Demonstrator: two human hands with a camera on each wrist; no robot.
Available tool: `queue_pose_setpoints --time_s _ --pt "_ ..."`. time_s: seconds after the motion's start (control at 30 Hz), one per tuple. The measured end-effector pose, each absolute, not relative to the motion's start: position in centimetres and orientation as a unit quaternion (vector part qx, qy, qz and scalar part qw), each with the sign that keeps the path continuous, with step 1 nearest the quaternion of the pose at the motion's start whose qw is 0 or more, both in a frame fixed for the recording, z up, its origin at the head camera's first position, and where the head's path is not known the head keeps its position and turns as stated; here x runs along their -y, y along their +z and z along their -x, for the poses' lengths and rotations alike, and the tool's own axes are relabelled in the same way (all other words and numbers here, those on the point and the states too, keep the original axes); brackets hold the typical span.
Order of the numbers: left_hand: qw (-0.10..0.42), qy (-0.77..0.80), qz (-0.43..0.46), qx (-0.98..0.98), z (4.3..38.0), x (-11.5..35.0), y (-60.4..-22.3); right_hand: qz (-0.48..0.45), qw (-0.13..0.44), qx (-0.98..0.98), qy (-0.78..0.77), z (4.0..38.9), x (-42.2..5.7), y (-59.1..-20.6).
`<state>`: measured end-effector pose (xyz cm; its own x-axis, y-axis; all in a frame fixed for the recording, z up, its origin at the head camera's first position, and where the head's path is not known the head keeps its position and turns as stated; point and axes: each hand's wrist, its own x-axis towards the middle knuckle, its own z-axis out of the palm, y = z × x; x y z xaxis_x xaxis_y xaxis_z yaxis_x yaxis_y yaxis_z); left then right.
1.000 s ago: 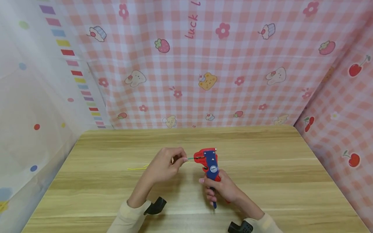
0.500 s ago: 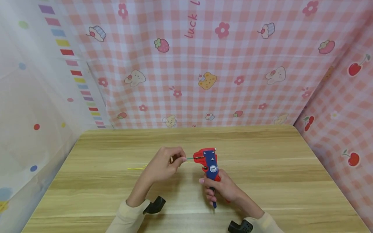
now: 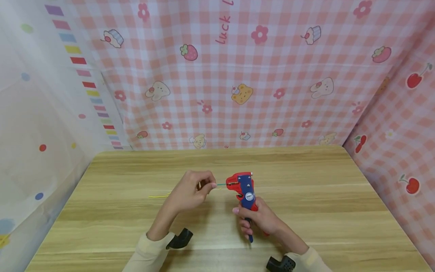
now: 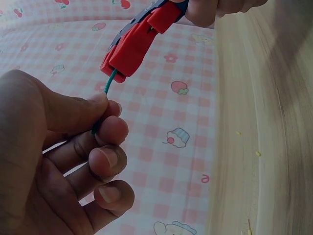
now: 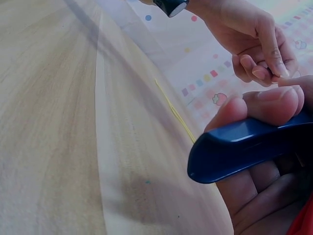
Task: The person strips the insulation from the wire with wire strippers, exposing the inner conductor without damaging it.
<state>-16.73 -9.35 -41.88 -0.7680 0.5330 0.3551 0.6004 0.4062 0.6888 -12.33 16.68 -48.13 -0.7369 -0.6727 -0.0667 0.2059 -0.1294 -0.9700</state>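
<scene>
Thumb and forefinger of my left hand (image 3: 190, 194) pinch a thin green wire (image 3: 221, 184). From there the wire runs into the nose of a red and blue wire stripper (image 3: 245, 189). My right hand (image 3: 261, 218) grips the stripper by its handles, head upward, above the table. In the left wrist view, the green wire (image 4: 111, 82) enters between the red jaws and its other end shows just below my fingertips. The right wrist view has the blue handle (image 5: 244, 144) under my curled fingers. The wire's tip inside the tool is hidden.
Yellow wires (image 3: 158, 196) lie on the wooden table (image 3: 306, 211) behind my left hand. Small yellow scraps (image 4: 258, 153) and a green speck (image 5: 147, 181) dot the tabletop. A pink checked cloth (image 3: 265, 113) hangs behind the table.
My left hand has shifted slightly left, and a little more green wire shows between its fingertips and the stripper. My right hand and the tool stay nearly still.
</scene>
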Motion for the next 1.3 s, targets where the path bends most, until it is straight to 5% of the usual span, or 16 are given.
queue_pose_setpoints --time_s 1.3 --pt "0.060 -0.426 0.308 0.848 17.1 11.0 -41.2 0.226 0.242 -0.639 -0.694 14.3 -19.8 -47.2"
